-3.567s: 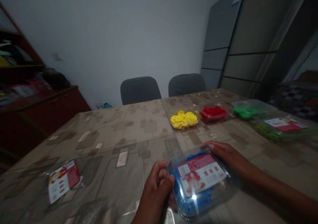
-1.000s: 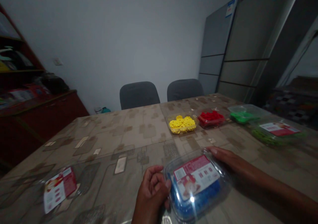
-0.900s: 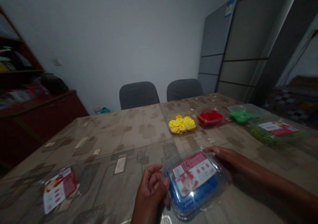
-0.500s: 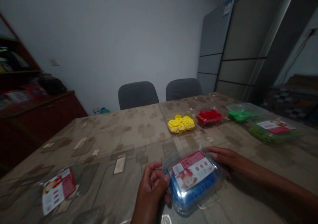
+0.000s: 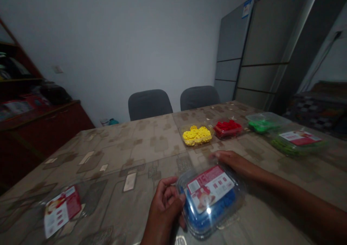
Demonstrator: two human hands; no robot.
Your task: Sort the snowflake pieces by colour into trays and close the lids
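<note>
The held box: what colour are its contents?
Blue, under a red-and-white label; box, head view.

left hand (image 5: 165, 205), right hand (image 5: 233, 161): bare; forearms bare, no sleeves, no jewellery.

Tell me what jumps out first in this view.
The clear lidded box of blue pieces near the table's front edge, left hand gripping its side, right hand at its far edge. Behind it, open trays of yellow pieces and red pieces glow against the dim table.
</note>
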